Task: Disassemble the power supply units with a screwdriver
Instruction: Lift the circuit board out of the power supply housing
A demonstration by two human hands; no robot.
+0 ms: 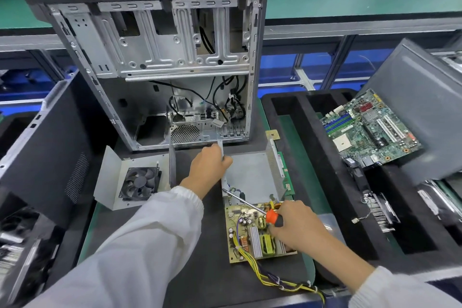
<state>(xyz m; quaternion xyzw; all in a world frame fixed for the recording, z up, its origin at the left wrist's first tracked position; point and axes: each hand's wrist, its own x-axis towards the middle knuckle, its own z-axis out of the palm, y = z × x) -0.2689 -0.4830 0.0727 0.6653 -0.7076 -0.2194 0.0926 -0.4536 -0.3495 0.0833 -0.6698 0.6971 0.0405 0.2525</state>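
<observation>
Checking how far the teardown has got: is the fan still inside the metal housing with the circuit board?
No, the fan sits on the separate cover, left of the circuit board.

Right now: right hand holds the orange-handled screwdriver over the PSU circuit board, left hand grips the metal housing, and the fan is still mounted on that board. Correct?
Not quite. The fan is not on the circuit board; it sits in the separate cover panel lying to the left. The rest holds in the head view: right hand holds the screwdriver over the board, left hand grips the metal housing.
</observation>
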